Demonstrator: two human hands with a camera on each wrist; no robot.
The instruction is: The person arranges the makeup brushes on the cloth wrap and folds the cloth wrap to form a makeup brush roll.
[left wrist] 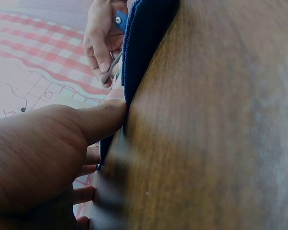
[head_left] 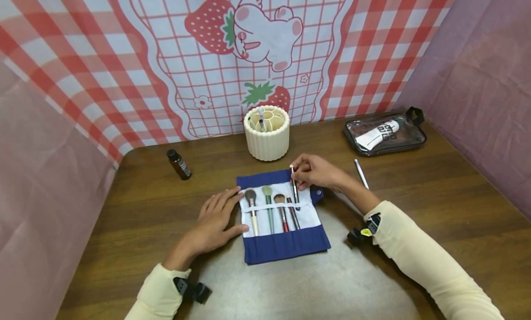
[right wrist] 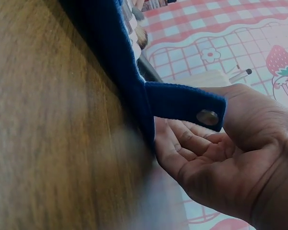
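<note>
A navy and white brush roll (head_left: 286, 246) lies unrolled on the table. My left hand (head_left: 215, 218) rests along its left edge, fingers extended and the thumb (left wrist: 103, 120) touching the border. At the roll's upper right, my right hand (head_left: 317, 171) pinches a slim dark makeup brush (head_left: 294, 186) by its pale-tipped upper end; its lower end reaches the white elastic band. Under that band lie a cream-handled brush (head_left: 253, 218), a green brush (head_left: 269, 209), a red-handled brush (head_left: 283, 216) and a thin dark brush (head_left: 293, 216). The snap strap (right wrist: 182, 105) sticks out beside my right hand.
A ribbed cream holder (head_left: 267, 145) with a brush or pen in it stands behind the roll. To the left is a small dark bottle (head_left: 179, 164). On the right lie a white pen-like stick (head_left: 361, 173) and a clear pouch (head_left: 408, 138) holding a white tube (head_left: 377, 134).
</note>
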